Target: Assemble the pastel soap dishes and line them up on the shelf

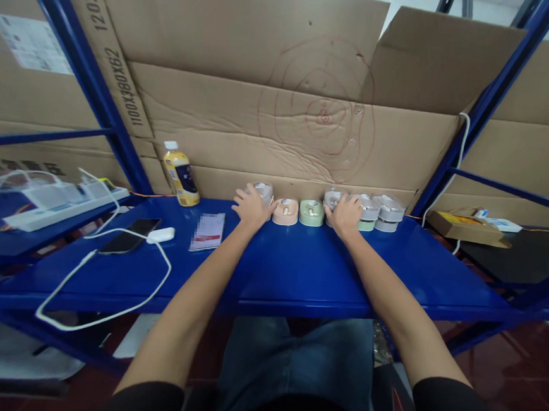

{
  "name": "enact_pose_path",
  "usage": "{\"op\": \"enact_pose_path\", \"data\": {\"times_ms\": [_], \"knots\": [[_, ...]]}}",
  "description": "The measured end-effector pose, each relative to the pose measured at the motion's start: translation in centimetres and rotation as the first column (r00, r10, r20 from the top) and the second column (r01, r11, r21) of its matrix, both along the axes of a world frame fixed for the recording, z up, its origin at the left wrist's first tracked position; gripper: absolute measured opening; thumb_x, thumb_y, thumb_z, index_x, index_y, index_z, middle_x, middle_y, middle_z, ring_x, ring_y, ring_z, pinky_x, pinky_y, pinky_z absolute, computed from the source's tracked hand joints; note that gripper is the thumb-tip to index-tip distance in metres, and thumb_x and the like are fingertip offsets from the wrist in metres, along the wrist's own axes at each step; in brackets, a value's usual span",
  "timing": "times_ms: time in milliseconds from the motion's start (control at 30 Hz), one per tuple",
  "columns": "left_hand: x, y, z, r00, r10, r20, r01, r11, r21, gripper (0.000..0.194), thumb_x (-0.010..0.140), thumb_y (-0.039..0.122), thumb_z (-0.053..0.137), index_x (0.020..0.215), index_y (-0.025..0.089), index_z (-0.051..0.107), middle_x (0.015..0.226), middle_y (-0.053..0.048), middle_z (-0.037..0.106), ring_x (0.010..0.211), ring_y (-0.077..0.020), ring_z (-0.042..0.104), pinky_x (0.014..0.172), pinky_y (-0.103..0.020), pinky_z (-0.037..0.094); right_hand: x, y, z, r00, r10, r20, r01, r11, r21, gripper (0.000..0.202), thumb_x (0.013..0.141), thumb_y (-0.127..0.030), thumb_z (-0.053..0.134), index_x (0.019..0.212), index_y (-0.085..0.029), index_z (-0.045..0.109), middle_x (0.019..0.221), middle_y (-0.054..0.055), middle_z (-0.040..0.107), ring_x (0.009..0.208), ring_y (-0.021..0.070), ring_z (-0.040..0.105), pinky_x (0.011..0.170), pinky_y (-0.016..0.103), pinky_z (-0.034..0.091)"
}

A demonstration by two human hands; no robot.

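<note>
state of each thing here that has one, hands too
left hand: on a clear-topped container
right hand: on another clear-topped container
yellow bottle: standing, capped
phone: flat, screen dark
white cable: loosely looped, hanging over the shelf's front edge
pink container: standing
green container: standing

1 yellow bottle (180, 174) beside brown cardboard (206, 111), 1 dark phone (126, 239) near white cable (170, 269)

Blue shelf (293, 270) with peach, green and grey containers (285, 211), yellow bottle (182, 176), dark phone (129, 237), white cable (126, 311), printed card (208, 232).
</note>
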State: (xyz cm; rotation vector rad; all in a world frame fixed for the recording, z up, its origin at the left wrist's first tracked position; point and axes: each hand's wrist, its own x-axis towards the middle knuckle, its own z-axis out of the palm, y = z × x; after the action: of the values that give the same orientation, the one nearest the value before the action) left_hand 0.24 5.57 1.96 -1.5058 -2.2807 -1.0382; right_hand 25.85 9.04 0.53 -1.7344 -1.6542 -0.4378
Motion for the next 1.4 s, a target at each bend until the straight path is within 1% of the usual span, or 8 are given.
{"op": "enact_pose_path", "data": {"times_ms": [200, 433, 500, 633, 733, 833, 1167, 1400], "knots": [[-1.3, 0.9, -0.5, 0.993, -0.061, 0.105, 0.062, 0.998, -0.001, 0.08, 0.081, 0.059, 0.072, 0.137, 0.008, 0.046, 0.132, -0.031, 0.053, 0.121, -0.0481, 0.061, 0.097, -0.058, 0.051, 1.2, -1.0, 0.4, 0.971, 0.215, -0.106, -0.195, 0.965, 0.177, 0.068, 0.089, -0.067, 0.058, 0.122, -0.007, 0.058, 0.13, 0.033, 0.051, 0.126, 0.049, 0.043, 0.104, 0.071, 0.034], [-2.2, -3.1, 1.0, 0.975, -0.219, 0.04, 0.207, 0.959, 0.194, 0.08, 0.078, 0.044, 0.077, 0.143, 0.013, 0.043, 0.139, -0.023, 0.052, 0.13, -0.0413, 0.057, 0.109, -0.053, 0.048, 1.3, -5.1, 2.4, 0.859, 0.488, -0.155, -0.429, 0.851, 0.301, 0.036, 0.094, -0.05, 0.056, 0.107, -0.018, 0.066, 0.112, 0.017, 0.063, 0.107, 0.0331, 0.059, 0.101, 0.052, 0.048], [-1.7, -4.6, 0.8, 0.903, -0.428, -0.033, 0.424, 0.877, 0.224, 0.078, 0.076, 0.04, 0.078, 0.143, 0.017, 0.044, 0.141, -0.018, 0.053, 0.133, -0.0376, 0.054, 0.112, -0.051, 0.046, 1.1, -6.1, 2.6, 0.762, 0.629, -0.158, -0.577, 0.768, 0.278, 0.034, 0.093, -0.051, 0.059, 0.105, -0.02, 0.067, 0.105, 0.012, 0.066, 0.098, 0.0284, 0.063, 0.096, 0.047, 0.052], [-0.3, -6.7, -1.0, 0.577, -0.812, -0.088, 0.815, 0.567, 0.119, 0.077, 0.074, 0.036, 0.079, 0.141, 0.018, 0.046, 0.146, -0.016, 0.054, 0.139, -0.036, 0.05, 0.12, -0.052, 0.039, 0.7, -7.4, 2.2, 0.557, 0.825, -0.09, -0.82, 0.564, 0.096, 0.068, 0.078, -0.062, 0.078, 0.13, -0.022, 0.061, 0.133, 0.013, 0.063, 0.124, 0.0318, 0.06, 0.108, 0.048, 0.049], [0.5, -7.2, -2.4, 0.39, -0.921, -0.001, 0.92, 0.39, 0.033, 0.079, 0.075, 0.037, 0.078, 0.144, 0.019, 0.045, 0.151, -0.016, 0.052, 0.141, -0.0367, 0.05, 0.121, -0.053, 0.039, 0.3, -7.5, 1.4, 0.468, 0.882, -0.055, -0.878, 0.457, -0.14, 0.104, 0.065, -0.067, 0.087, 0.15, -0.024, 0.048, 0.154, 0.015, 0.05, 0.142, 0.0365, 0.048, 0.119, 0.053, 0.04], [0.8, -7.2, -3.1, 0.301, -0.951, 0.068, 0.953, 0.302, 0.003, 0.083, 0.072, 0.037, 0.08, 0.146, 0.02, 0.045, 0.152, -0.016, 0.052, 0.141, -0.0373, 0.05, 0.121, -0.054, 0.039, -0.2, -7.4, 0.5, 0.456, 0.887, -0.071, -0.864, 0.421, -0.277, 0.107, 0.064, -0.07, 0.086, 0.152, -0.024, 0.048, 0.148, 0.016, 0.057, 0.137, 0.0369, 0.055, 0.115, 0.053, 0.044], [0.3, -6.8, -3.9, 0.34, -0.924, 0.173, 0.939, 0.343, -0.019, 0.112, 0.068, 0.047, 0.089, 0.159, 0.021, 0.029, 0.151, -0.02, 0.052, 0.138, -0.0404, 0.053, 0.115, -0.058, 0.043, 0.2, -6.7, 0.6, 0.524, 0.822, -0.225, -0.847, 0.474, -0.24, 0.088, 0.07, -0.064, 0.084, 0.142, -0.021, 0.059, 0.136, 0.014, 0.068, 0.12, 0.0334, 0.066, 0.105, 0.05, 0.052], [0.4, -7.6, -3.6, 0.345, -0.937, 0.048, 0.927, 0.332, -0.176, 0.044, 0.091, 0.05, 0.067, 0.127, 0.026, 0.073, 0.128, -0.011, 0.064, 0.135, -0.0369, 0.053, 0.117, -0.056, 0.043, 3.1, -5.6, 1.9, 0.639, 0.656, -0.401, -0.742, 0.664, -0.097, 0.072, 0.078, -0.061, 0.076, 0.134, -0.018, 0.061, 0.106, 0.009, 0.074, 0.095, 0.0278, 0.07, 0.091, 0.047, 0.057]]}}
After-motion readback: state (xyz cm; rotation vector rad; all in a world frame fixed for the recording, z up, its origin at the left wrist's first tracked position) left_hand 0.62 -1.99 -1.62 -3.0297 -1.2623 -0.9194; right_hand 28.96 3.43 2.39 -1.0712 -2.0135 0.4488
